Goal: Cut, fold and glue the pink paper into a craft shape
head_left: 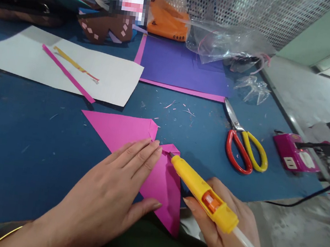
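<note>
A folded sheet of magenta paper (pixel 160 179) lies at the near edge of the blue table, with small flaps folded over at its top. My left hand (pixel 118 178) lies flat across the paper, fingers stretched out, fingertips beside the flaps. In my right hand (pixel 232 213) is a yellow hot glue gun (pixel 198 180) with a clear glue stick in its back end. The nozzle touches or nearly touches the right-hand flap. Part of the right hand's grip is hidden behind the glue gun.
Scissors (pixel 237 127) with red and yellow handles lie to the right, near a magenta power socket (pixel 296 153) with a black cable. White paper (pixel 112 80) bearing narrow strips sits left; purple sheets (pixel 184 65) lie behind. An orange object (pixel 168 20) and clear plastic (pixel 221 41) stand at the back.
</note>
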The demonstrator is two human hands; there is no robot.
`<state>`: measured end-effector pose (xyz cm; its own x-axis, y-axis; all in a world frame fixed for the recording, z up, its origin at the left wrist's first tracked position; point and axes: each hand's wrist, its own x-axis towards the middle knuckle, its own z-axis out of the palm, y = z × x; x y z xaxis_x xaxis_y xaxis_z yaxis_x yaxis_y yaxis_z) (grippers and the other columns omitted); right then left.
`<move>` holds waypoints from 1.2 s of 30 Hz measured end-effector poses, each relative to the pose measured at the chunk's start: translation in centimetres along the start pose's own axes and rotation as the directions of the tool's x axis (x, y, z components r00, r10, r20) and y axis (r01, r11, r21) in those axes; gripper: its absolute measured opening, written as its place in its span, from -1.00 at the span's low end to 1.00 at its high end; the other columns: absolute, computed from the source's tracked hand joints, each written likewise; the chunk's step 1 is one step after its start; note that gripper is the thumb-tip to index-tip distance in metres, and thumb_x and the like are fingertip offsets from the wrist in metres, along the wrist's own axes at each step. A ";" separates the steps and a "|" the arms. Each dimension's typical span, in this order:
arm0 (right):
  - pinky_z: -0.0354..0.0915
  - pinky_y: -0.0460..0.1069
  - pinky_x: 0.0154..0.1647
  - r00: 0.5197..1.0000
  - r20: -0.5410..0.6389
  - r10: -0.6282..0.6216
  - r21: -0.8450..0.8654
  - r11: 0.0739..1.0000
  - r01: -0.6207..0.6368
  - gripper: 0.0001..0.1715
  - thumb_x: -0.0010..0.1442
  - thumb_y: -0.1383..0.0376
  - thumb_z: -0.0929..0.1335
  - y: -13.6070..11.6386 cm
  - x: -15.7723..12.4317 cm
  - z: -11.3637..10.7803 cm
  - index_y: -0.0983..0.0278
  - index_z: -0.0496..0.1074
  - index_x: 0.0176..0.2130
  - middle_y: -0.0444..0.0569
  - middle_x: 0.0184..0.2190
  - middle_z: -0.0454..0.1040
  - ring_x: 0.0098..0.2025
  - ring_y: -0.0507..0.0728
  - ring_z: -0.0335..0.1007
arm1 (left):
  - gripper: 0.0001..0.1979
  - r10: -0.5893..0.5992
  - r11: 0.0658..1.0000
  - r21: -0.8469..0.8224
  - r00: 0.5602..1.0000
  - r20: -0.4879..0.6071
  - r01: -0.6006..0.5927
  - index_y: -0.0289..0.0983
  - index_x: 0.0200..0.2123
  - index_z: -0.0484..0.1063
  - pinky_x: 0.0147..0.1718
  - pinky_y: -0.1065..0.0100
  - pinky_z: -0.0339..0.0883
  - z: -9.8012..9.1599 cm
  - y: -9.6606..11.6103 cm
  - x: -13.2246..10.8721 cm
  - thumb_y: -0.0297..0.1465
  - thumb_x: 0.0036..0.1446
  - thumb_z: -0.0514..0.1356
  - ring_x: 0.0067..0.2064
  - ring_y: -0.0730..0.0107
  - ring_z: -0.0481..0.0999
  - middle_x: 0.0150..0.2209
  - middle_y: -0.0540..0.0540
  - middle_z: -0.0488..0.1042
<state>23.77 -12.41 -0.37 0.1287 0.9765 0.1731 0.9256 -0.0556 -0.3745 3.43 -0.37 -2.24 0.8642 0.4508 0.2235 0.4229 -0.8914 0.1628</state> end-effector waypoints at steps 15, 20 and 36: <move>0.12 -0.13 -0.69 0.999 -0.023 0.037 0.023 0.999 -0.036 -0.60 0.39 0.02 0.23 -0.4 -0.2 -0.5 0.17 0.18 -0.40 -0.26 -0.61 0.24 -0.68 -0.02 0.19 | -0.30 -0.035 0.999 -0.014 0.999 0.025 0.036 -0.37 0.34 0.15 0.23 0.00 0.24 -0.1 0.1 0.3 -0.05 0.29 0.09 0.30 -0.02 0.27 0.32 -0.26 0.27; 0.12 -0.13 -0.69 0.999 -0.007 0.033 0.035 0.999 -0.032 -0.62 0.39 0.01 0.23 -0.2 0.0 -0.3 0.17 0.18 -0.38 -0.27 -0.61 0.24 -0.68 -0.03 0.21 | -0.33 -0.031 0.999 0.014 0.999 0.038 0.031 -0.37 0.32 0.19 0.21 -0.01 0.27 -0.2 0.1 0.5 -0.06 0.31 0.07 0.29 -0.01 0.28 0.30 -0.25 0.30; 0.12 -0.13 -0.69 0.999 0.009 0.047 0.073 0.996 -0.048 -0.61 0.39 0.02 0.24 0.0 0.1 -0.3 0.17 0.18 -0.39 -0.27 -0.60 0.24 -0.68 -0.02 0.19 | -0.39 -0.024 1.000 0.002 0.998 0.053 0.024 -0.30 0.31 0.23 0.21 -0.03 0.27 -0.2 0.1 0.5 -0.11 0.31 0.07 0.30 -0.03 0.26 0.31 -0.23 0.30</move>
<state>23.87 -12.35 -0.05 0.1692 0.9745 0.1473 0.8899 -0.0869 -0.4478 3.85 -0.20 -1.89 0.8670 0.4692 0.1678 0.4442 -0.8804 0.1663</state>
